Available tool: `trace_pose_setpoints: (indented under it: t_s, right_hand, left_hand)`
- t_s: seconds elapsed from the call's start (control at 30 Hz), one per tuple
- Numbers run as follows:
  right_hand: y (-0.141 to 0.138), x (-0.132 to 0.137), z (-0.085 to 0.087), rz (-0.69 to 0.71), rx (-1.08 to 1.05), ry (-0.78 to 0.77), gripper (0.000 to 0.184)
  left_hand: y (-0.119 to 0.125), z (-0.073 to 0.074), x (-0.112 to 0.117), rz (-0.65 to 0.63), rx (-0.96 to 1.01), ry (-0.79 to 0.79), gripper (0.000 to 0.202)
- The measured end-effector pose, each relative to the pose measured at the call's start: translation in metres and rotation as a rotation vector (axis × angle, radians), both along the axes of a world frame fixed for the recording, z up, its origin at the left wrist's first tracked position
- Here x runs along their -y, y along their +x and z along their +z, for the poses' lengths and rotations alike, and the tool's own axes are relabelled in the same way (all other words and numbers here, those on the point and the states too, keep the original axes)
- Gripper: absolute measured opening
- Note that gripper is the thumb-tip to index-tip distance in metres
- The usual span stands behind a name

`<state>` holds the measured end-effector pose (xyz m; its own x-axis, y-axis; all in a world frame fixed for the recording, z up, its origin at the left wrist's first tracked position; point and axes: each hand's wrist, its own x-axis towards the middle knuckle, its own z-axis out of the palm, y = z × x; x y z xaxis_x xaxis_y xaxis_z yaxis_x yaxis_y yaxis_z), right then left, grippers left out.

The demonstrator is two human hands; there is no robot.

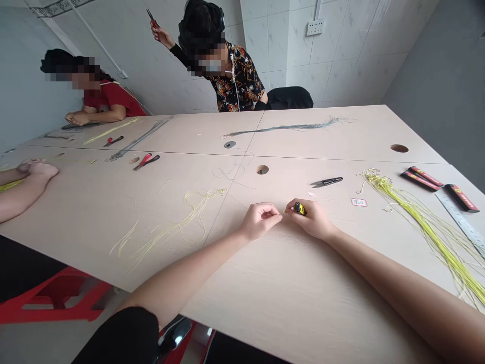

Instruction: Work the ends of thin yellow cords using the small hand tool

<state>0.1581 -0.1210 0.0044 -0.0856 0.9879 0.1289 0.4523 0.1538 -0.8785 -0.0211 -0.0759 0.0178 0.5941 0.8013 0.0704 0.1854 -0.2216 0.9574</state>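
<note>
My left hand (pixel 261 221) and my right hand (pixel 310 219) sit close together on the pale wood-grain table (pixel 303 298), fingertips almost meeting. The right hand grips a small yellow-and-black lighter (pixel 299 208). My left fingers are pinched together, and any thin cord in them is too small to tell. A black-handled pair of thread snips (pixel 326 182) lies just beyond the hands. To the right spreads a bundle of yellow cords (pixel 417 225).
Loose pale yellow cords (pixel 178 227) lie left of my hands. A steel ruler (pixel 460 220) and red-and-black packets (pixel 421 178) lie at right. Across the table, co-workers (pixel 108 91) (pixel 227 71) sit among pliers (pixel 146 162) and grey cords (pixel 288 127). The table has round holes (pixel 262 170).
</note>
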Motion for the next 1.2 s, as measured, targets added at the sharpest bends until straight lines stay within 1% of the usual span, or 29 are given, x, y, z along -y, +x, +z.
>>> trace_pose_setpoints:
  t_s: [0.17,0.27,0.37,0.5,0.57,0.67,0.7,0.77,0.87,1.0,1.2]
  right_hand:
    - [-0.001,-0.002,0.002,-0.063,-0.04,-0.003,0.017]
    - [-0.001,-0.001,0.007,-0.061,-0.072,-0.06,0.02]
    - [0.0,0.0,0.01,-0.005,-0.135,-0.145,0.021]
    - [0.002,-0.001,0.01,0.094,-0.365,-0.227,0.033]
    - [0.001,-0.003,0.01,0.056,-0.428,-0.268,0.038]
    - [-0.004,-0.008,0.01,-0.065,-0.477,-0.308,0.04]
    - [-0.007,-0.009,0.011,-0.085,-0.515,-0.313,0.04]
    - [-0.015,-0.011,0.011,-0.075,-0.604,-0.322,0.038]
    - [-0.029,-0.011,0.007,-0.026,-0.658,-0.305,0.034]
    - [-0.042,-0.006,-0.001,0.058,-0.552,-0.187,0.031]
    - [-0.046,-0.003,0.001,0.076,-0.503,-0.134,0.032]
  left_hand:
    - [-0.001,0.0,-0.001,0.037,0.047,0.033,0.025]
    - [-0.002,-0.001,-0.002,0.073,0.101,0.092,0.026]
    - [-0.003,-0.004,-0.003,0.097,0.145,0.156,0.027]
    - [-0.003,-0.006,-0.004,0.114,0.19,0.22,0.029]
    - [-0.003,-0.007,-0.003,0.116,0.204,0.238,0.03]
    - [-0.004,-0.006,-0.001,0.12,0.212,0.259,0.033]
    - [-0.004,-0.006,-0.001,0.118,0.218,0.269,0.032]
    - [-0.005,-0.005,0.001,0.111,0.239,0.296,0.031]
    - [-0.006,-0.004,0.002,0.105,0.273,0.34,0.03]
    - [-0.006,-0.003,0.002,0.084,0.326,0.393,0.028]
    - [-0.007,-0.004,0.003,0.057,0.335,0.436,0.023]
